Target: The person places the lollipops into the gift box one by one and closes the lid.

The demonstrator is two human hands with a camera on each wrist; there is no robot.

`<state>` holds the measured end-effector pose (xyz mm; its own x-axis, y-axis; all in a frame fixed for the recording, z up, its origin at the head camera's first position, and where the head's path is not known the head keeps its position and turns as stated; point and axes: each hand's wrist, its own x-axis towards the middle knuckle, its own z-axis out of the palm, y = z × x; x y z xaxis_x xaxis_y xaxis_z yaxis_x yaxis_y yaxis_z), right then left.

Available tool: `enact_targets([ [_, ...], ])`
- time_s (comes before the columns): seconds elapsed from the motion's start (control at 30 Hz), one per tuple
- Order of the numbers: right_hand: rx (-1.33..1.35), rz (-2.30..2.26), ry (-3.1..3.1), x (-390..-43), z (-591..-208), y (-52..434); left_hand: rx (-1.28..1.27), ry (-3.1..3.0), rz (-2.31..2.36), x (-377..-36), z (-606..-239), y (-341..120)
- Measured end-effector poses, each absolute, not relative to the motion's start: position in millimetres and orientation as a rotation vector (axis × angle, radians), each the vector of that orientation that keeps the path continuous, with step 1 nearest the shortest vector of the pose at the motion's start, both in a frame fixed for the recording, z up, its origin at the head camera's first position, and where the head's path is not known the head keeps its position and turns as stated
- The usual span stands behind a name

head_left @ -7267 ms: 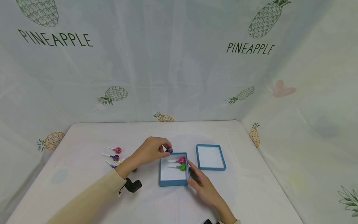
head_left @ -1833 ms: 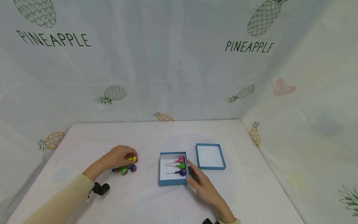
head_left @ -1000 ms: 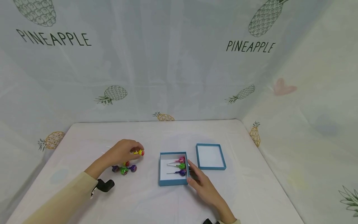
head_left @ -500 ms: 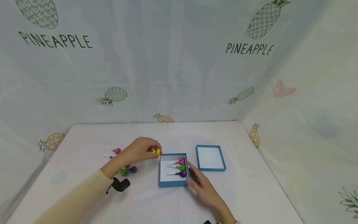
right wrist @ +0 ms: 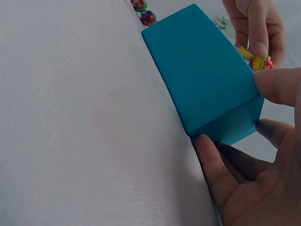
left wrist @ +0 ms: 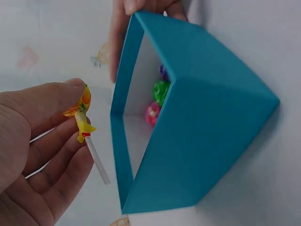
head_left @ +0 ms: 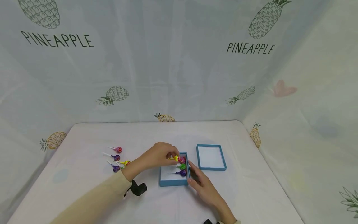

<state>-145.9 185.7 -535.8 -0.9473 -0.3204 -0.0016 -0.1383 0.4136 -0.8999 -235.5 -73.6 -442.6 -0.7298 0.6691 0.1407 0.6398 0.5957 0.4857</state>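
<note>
My left hand [head_left: 171, 155] pinches a yellow and red lollipop [head_left: 176, 158] by the base of its head, just over the far end of the open blue box [head_left: 173, 182]. In the left wrist view the lollipop [left wrist: 82, 107] hangs beside the box [left wrist: 202, 127]. Inside lie a pink lollipop [head_left: 182, 161], a green one [head_left: 182, 166] and a purple one [head_left: 183, 172]. My right hand [head_left: 195, 178] rests against the box's right wall; its thumb [right wrist: 277, 84] and fingers [right wrist: 221, 169] touch the near corner.
The blue lid [head_left: 211, 157] lies upturned to the right of the box. Several loose lollipops [head_left: 117, 158] are scattered on the white table [head_left: 84, 193] to the left. Cloth walls with pineapple prints close off the back and sides.
My left hand has picked a yellow and red lollipop from the pile on the left and carried it right, to above the box. The right hand has stayed at the box.
</note>
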Motion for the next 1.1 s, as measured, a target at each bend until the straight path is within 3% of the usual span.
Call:
enact_targets([
  [1.1,-0.505,-1.581,2.47,-150,-540,189,1.143,2.511,0.844,-229,-490,-40],
])
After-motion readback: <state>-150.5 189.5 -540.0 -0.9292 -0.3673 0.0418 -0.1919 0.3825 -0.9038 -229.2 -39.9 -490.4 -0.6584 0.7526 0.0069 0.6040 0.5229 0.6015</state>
